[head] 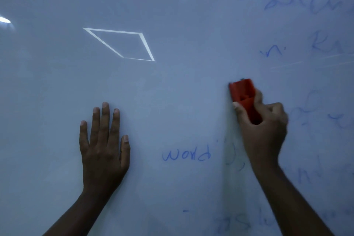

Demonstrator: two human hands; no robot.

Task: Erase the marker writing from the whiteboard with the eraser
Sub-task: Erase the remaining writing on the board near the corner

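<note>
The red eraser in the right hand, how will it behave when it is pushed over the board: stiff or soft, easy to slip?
The red eraser looks like moulded hard plastic, so it probably stays stiff under pressure. The whiteboard is glossy, mirroring lights, so it likely glides easily. The right hand wraps it with curled fingers, which suggests it is light and unlikely to slip out.

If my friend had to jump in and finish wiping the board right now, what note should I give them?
Left hand: flat on the whiteboard, fingers straight, holding nothing.
Right hand: grips the red eraser, which looks pressed against the board right of the middle.
Done: the left and middle of the board show no writing, only light reflections.
Left to do: the blue word below the eraser, the faint blue writing down the right side, and the smudged marks near the bottom edge. Some of it is too blurred to read.
</note>
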